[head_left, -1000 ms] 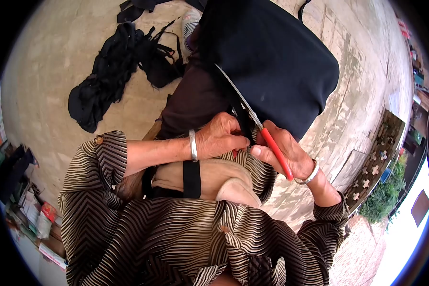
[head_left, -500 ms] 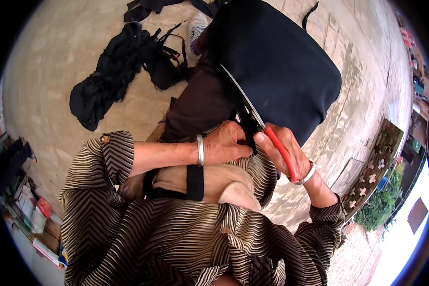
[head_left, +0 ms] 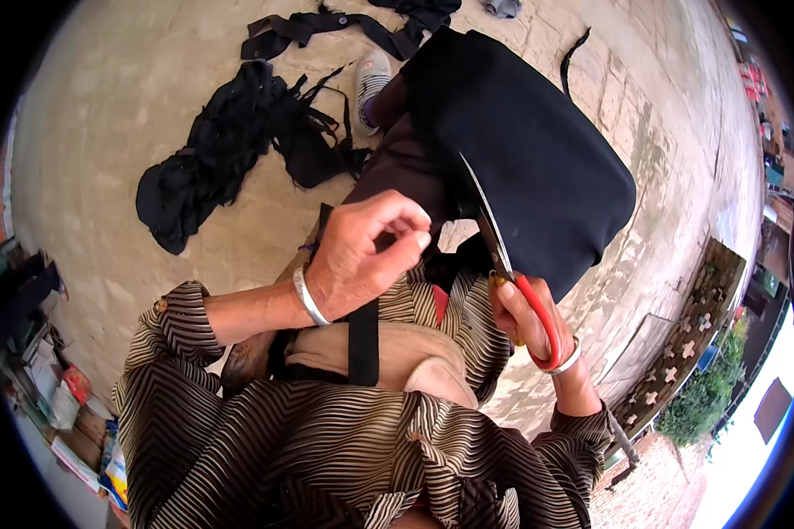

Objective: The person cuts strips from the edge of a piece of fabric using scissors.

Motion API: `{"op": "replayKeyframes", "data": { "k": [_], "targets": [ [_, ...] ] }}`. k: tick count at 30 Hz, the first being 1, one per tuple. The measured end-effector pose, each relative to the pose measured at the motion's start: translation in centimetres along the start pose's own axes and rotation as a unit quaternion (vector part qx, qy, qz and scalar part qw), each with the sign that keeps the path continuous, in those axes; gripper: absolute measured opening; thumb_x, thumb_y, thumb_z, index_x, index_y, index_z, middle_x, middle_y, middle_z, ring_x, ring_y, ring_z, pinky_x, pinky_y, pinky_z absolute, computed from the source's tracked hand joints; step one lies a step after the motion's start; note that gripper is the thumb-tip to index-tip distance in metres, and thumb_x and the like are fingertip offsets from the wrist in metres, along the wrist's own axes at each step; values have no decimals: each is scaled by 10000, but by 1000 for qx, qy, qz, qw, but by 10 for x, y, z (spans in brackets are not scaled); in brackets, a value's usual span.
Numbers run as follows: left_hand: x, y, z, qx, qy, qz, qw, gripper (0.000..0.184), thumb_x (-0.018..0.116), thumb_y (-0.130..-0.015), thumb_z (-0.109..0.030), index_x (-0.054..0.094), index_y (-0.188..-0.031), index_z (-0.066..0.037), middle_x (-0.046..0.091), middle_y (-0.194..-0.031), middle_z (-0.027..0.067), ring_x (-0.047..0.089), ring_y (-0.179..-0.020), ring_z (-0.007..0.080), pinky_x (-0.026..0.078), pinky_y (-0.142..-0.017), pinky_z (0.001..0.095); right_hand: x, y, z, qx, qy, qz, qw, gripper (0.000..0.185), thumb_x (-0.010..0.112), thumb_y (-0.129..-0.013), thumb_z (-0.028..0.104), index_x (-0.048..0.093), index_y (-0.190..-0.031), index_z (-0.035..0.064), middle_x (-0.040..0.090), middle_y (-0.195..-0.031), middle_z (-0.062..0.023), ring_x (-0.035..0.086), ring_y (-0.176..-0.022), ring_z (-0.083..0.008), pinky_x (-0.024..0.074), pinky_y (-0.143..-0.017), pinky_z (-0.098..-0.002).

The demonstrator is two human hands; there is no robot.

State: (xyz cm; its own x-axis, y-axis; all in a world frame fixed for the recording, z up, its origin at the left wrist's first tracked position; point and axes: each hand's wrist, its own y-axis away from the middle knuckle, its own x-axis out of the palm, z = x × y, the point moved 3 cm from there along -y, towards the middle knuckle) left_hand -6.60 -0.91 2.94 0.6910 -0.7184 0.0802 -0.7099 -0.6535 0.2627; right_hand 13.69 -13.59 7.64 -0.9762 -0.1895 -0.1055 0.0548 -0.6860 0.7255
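Observation:
My right hand grips scissors by their red handle, the blades pointing up and away from me. Behind the blades, a large piece of black cloth drapes over my knee. My left hand is raised to the left of the scissors, apart from them and from the cloth. Its fingers are curled, thumb and forefinger tips close together; anything between them is too small to make out. A beige bag with a black strap lies across my lap.
A heap of black cloth scraps lies on the concrete floor at left, with more black strips beyond it. One thin strip is at the upper right. A low planter-like board and green plants stand at right.
My left hand has lifted from beside the scissors and moved up and left, away from the cloth. My right hand and the scissors have shifted slightly down toward me.

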Motion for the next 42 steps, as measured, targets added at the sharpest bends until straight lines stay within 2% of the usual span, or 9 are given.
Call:
{"op": "replayKeyframes", "data": {
  "k": [6, 10, 14, 17, 23, 30, 35, 39, 42],
  "targets": [
    [-6, -4, -1, -15, 152, -104, 983, 217, 544, -947, -71, 542, -1143, 21, 622, -1115, 117, 620, -1013, 179, 480, -922, 306, 3, 12, 0, 17, -23, 0, 1000, 380, 480, -981, 279, 488, -784, -45, 400, -559, -97, 373, -507, -222, 320, -506, -321],
    [3, -4, 2, -125, 268, -75, 952, 346, 560, -950, -155, 512, -1225, 50, 604, -1180, 176, 605, -1080, 228, 454, -986, 358, 6, 15, -7, 14, -28, -22, 999, 357, 495, -975, 266, 500, -803, -46, 410, -560, -87, 350, -523, -229, 331, -513, -330],
    [17, -10, 1, -139, 306, -59, 940, 386, 579, -942, -175, 506, -1239, 60, 599, -1182, 187, 599, -1089, 238, 452, -994, 368, 7, 14, -3, -34, 4, -39, 999, 333, 548, -954, 248, 506, -809, -48, 410, -575, -140, 377, -533, -269, 354, -531, -362],
    [26, -26, 13, -180, 434, 25, 882, 263, 600, -938, -180, 565, -1118, 9, 627, -1050, 96, 619, -995, 191, 486, -934, 348, 9, 13, -1, -15, 12, -48, 999, 356, 576, -942, 262, 497, -792, -50, 400, -586, -177, 382, -538, -310, 360, -541, -379],
    [35, -33, 18, -188, 373, 32, 908, 121, 638, -920, -187, 615, -928, -69, 646, -880, 0, 610, -810, 85, 494, -782, 266, 7, 8, -8, -52, 98, -74, 991, 451, 615, -917, 335, 446, -731, -40, 383, -574, -192, 367, -542, -368, 361, -544, -399],
    [40, -36, 21, -194, 345, 40, 918, 113, 658, -902, -158, 619, -858, -61, 649, -850, 3, 603, -786, 78, 490, -757, 250, 5, 6, -15, -86, 142, -34, 986, 580, 697, -832, 479, 429, -802, -34, 429, -576, -190, 454, -546, -404, 381, -544, -408],
    [40, -36, 22, -169, 346, 44, 922, 109, 649, -884, -114, 614, -860, -13, 647, -834, 55, 611, -770, 113, 514, -728, 276, 3, 4, -20, -48, 71, 20, 996, 609, 724, -805, 509, 396, -812, -4, 372, -605, -85, 436, -583, -198, 376, -568, -352],
    [44, -34, 24, -158, 337, 41, 927, 90, 632, -877, -70, 617, -866, 18, 649, -835, 80, 620, -750, 139, 530, -720, 294, 0, 1, -24, -20, 66, 68, 995, 644, 679, -790, 591, 491, -925, -9, 433, -871, -85, 416, -780, -179, 362, -696, -331],
    [43, -34, 26, -155, 334, 29, 929, 74, 624, -877, -52, 622, -866, 21, 655, -838, 85, 622, -744, 141, 527, -716, 284, 0, -1, -18, -27, 49, 63, 996, 611, 662, -815, 564, 491, -917, -14, 427, -827, -68, 403, -753, -173, 358, -684, -323]
  ]
}}
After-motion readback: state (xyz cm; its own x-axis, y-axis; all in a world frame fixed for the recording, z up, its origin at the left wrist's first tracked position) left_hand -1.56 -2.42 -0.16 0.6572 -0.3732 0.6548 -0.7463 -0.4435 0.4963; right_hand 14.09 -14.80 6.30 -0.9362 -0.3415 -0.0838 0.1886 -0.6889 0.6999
